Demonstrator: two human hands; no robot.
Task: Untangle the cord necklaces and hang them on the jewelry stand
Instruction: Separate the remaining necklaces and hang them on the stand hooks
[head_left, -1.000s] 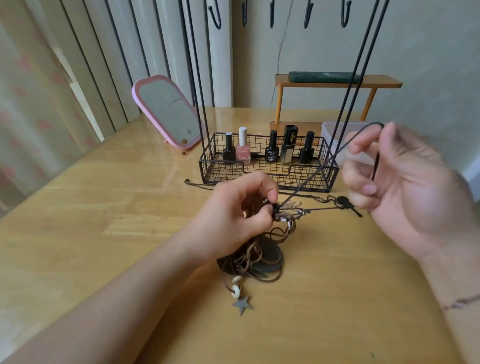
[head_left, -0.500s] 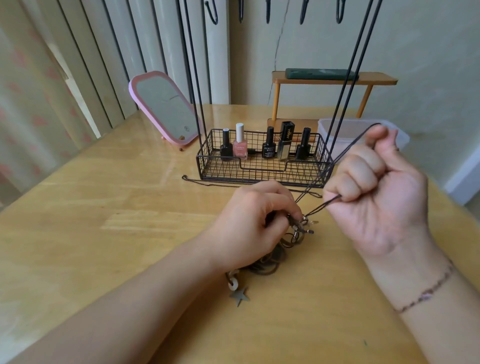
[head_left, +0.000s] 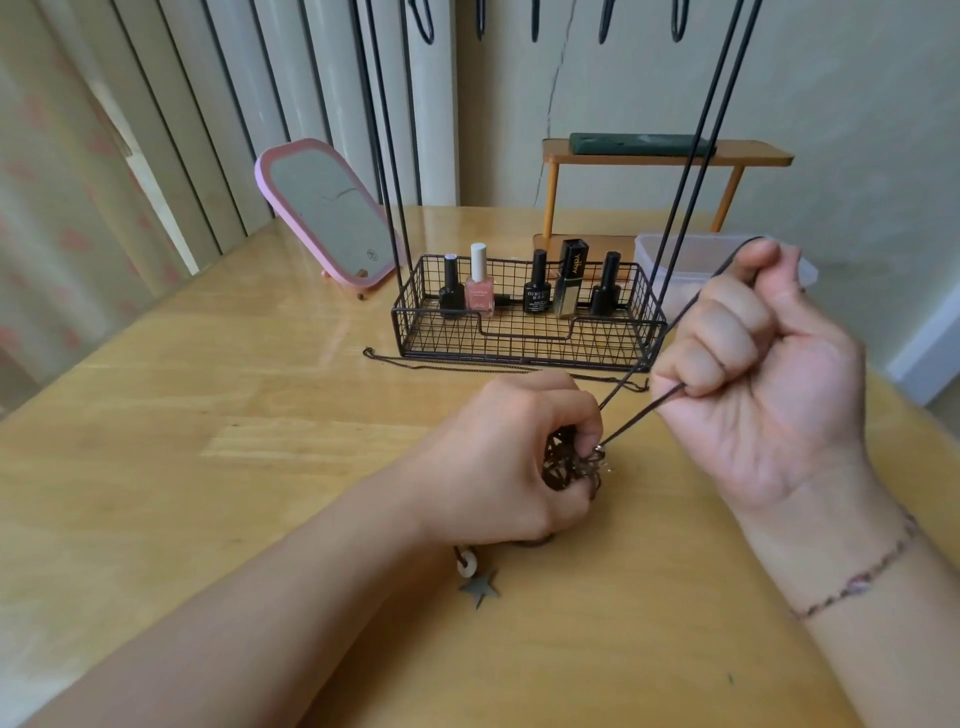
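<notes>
Left hand (head_left: 511, 457) lowered, dark cord (head_left: 641, 410) taut

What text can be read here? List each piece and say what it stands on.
"OUMETU", roughly; small and partly blurred: white print on the middle black nail polish bottle.
"ydhy", uncertain: gold lettering running up the black-and-gold tube.
Pink nail polish bottle: label too faint to read.
Pink mirror: small round logo, unreadable.

The black bottle (head_left: 536, 289) in the basket (head_left: 524, 347) carries white lettering, "OUMET" legible, the rest too small; the gold tube (head_left: 569, 278) beside it reads "ydby" vertically, uncertain; the mirror (head_left: 326, 212) bears a small round logo, unreadable.
</notes>
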